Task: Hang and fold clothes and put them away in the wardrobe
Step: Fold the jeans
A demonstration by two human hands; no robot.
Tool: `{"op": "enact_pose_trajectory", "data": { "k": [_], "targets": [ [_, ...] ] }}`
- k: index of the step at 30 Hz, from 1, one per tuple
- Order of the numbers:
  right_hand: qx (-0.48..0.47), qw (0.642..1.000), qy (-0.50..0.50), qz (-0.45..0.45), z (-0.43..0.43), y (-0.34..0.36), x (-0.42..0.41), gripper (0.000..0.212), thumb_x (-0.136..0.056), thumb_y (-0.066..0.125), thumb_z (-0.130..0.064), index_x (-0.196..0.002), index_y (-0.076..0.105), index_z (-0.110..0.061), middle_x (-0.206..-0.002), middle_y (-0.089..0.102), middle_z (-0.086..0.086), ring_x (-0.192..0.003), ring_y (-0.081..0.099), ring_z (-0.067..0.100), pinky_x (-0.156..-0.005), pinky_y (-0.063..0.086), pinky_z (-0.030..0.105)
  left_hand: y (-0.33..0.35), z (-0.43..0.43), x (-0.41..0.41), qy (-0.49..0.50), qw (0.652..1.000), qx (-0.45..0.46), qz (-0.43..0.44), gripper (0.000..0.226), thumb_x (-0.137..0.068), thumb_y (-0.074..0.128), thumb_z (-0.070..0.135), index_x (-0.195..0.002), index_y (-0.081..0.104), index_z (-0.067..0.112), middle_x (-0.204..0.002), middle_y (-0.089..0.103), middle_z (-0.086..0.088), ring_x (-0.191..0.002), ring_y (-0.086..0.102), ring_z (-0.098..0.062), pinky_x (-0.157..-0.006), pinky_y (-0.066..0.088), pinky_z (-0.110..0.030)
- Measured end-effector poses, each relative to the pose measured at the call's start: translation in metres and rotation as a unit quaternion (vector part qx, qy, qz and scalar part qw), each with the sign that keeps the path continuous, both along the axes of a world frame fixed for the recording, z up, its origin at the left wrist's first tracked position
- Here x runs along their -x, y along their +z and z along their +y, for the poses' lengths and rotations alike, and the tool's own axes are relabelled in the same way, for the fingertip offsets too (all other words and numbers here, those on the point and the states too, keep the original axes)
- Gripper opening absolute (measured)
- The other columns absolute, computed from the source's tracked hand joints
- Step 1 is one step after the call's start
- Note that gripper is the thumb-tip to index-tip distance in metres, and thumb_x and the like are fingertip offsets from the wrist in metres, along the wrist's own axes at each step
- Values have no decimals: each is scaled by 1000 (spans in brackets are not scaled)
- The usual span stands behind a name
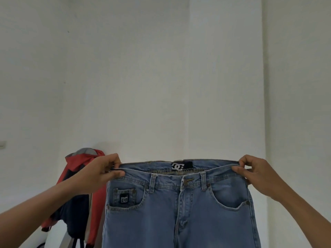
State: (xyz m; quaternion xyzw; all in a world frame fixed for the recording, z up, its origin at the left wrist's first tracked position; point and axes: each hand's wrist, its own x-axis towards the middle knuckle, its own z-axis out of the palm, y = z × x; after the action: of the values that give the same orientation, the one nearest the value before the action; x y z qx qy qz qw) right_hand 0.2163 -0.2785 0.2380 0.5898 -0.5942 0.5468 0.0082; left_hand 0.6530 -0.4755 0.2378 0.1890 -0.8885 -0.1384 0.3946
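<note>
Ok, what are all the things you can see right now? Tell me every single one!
jeans: 1, light blue, held up in the middle, front facing the camera, legs run off the bottom edge
label: 1, black with a white logo, inside the back waistband
jacket: 1, red, dark and grey, hanging by the wall behind the left arm
wall: 1, white, fills the background
left grip: 1, the person's left hand, pinches the waistband's left end
right grip: 1, the person's right hand, pinches the waistband's right end
</note>
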Motion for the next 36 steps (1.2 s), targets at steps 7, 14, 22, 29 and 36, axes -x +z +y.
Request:
{"op": "enact_pose_trajectory", "data": {
  "k": [7, 14, 22, 29, 36],
  "targets": [
    [56, 998, -5, -24, -6, 3, -5, 17, -90, 69, -17, -80, 58, -8, -77, 63, 12, -64, 57, 18, -59, 48, 28, 14, 15, -3, 28, 988, -70, 135, 22, -87, 71, 23, -76, 53, 20, -82, 67, -23, -71, 59, -27, -66, 51, -50],
    [101, 988, 36, -114, -6, 14, -19, 16, -90, 68, -15, -91, 54, -19, -90, 70, 10, -78, 70, 28, -63, 59, 36, 43, 31, -18, 74, 989, -50, 121, 17, -90, 70, 8, -87, 54, 12, -77, 70, -16, -52, 58, -12, -39, 42, -24],
    [-30, 999, 29, 6, -29, 25, -71, 40, -96, 49, 3, -77, 78, -17, -88, 74, 1, -87, 69, 17, -84, 56, 36, 42, 0, -41, 163, 982, -47, 77, 19, -90, 69, 16, -83, 60, 30, -80, 74, -1, -76, 70, -24, -71, 56, -44],
    [-60, 997, -11, 47, -59, 37, -109, 23, -85, 70, -1, -89, 78, -23, -98, 72, 0, -93, 69, 17, -87, 58, 40, 58, -34, -74, 185, 980, 1, -75, 47, -93, 50, -1, -71, 75, 32, -94, 68, 7, -88, 63, -9, -84, 53, -31],
    [-27, 999, -5, -32, -98, 46, -167, 10, -90, 70, -10, -94, 76, -16, -104, 71, 2, -89, 65, 13, -70, 48, 24, 67, -60, -127, 73, 991, -91, -67, 23, -87, 71, 16, -105, 79, 28, -112, 67, 6, -103, 66, -9, -96, 54, -33]
  ]
}}
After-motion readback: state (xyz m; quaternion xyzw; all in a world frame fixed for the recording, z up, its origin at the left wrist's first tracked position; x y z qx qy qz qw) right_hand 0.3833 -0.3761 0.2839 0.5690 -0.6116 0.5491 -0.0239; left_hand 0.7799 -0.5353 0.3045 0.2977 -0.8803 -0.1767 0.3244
